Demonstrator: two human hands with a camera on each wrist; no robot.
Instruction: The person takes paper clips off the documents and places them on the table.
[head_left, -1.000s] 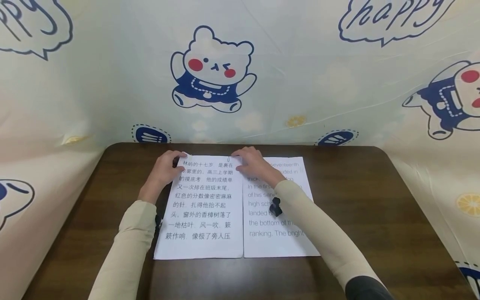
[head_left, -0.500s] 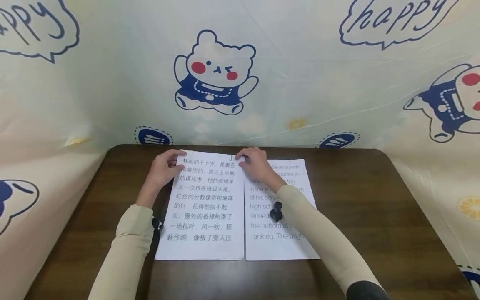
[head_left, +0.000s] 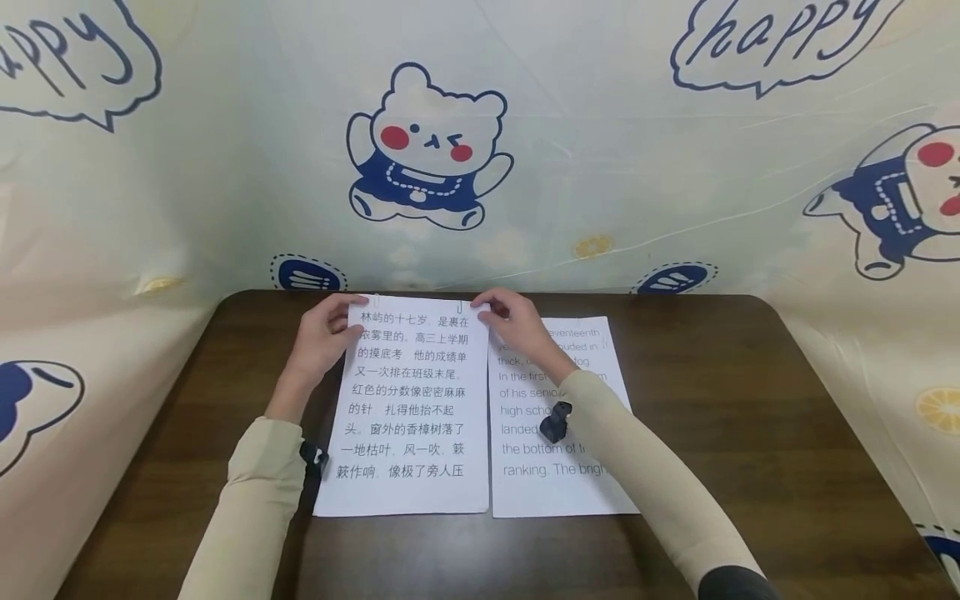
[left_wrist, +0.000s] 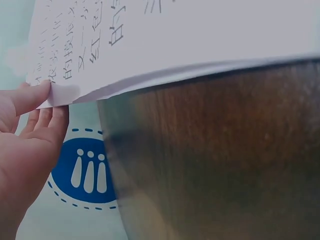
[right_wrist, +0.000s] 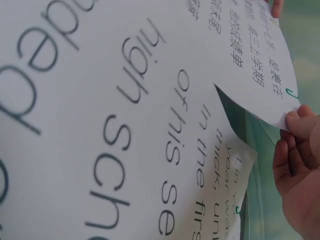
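Observation:
A stack of white paper printed with Chinese text (head_left: 408, 417) lies upright in front of me, its top end lifted off the table and bowed. My left hand (head_left: 318, 337) pinches its top left corner, thumb over the print and fingers beneath. At the top right corner, my right hand (head_left: 517, 329) pinches the paper between thumb and fingers. A green paper clip (right_wrist: 291, 94) sits on the top edge near that hand, and a paler clip (head_left: 377, 302) near the left one. Beside it lie sheets with English text (head_left: 543, 496), partly hidden by my right arm.
Both papers rest on a dark brown wooden table (head_left: 720, 417). A patterned cloth (head_left: 600, 150) with cartoon bears hangs behind the table and along its sides. Another green clip (right_wrist: 238, 210) marks the top of the English sheets.
Both hands have raised the top end of the Chinese sheets slightly off the table, keeping hold of the corners. The English sheets stay flat beside them.

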